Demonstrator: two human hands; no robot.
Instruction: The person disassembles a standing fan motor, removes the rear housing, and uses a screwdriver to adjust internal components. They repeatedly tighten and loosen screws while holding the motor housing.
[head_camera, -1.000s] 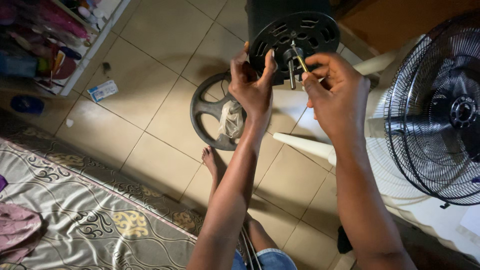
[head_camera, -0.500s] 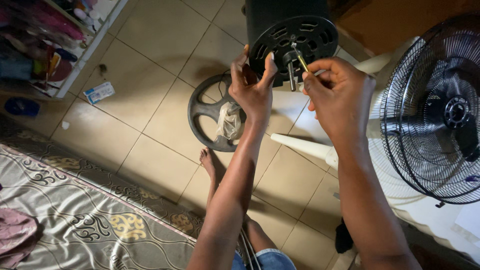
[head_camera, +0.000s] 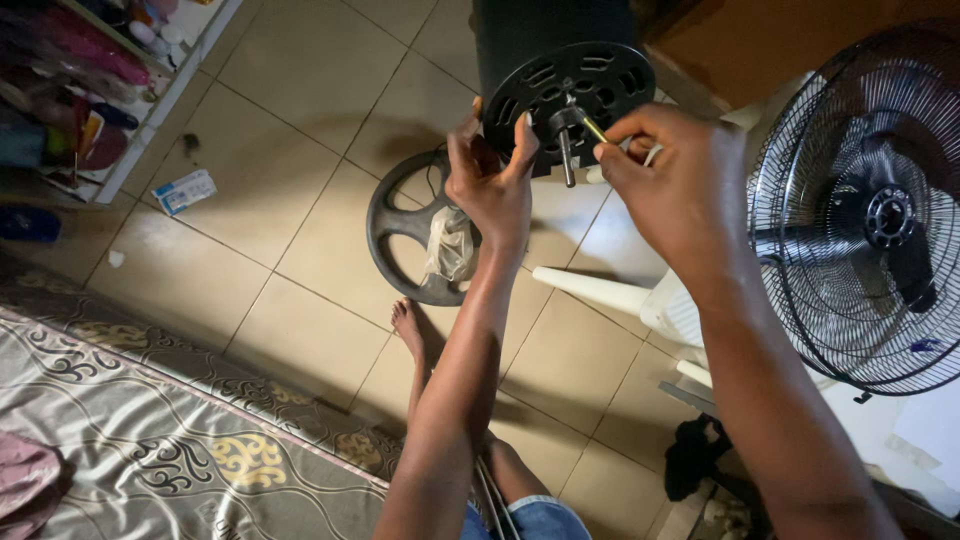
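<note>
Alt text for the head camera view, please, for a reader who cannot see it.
Seen from above, a left hand grips a round black vented fan motor housing while the right hand holds a thin yellowish tool beside its metal shaft. Below on the tiled floor lies a round black fan base; a wire fan guard stands at right.

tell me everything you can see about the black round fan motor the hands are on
The fan motor is a black round housing, metal or plastic by its look, its face ringed with vent slots. A short grey shaft sticks out of its centre toward the camera. It is held up above the tiled floor. The left hand grips its lower left rim; the right hand pinches a thin yellowish tool whose tip meets the hub beside the shaft.
</note>
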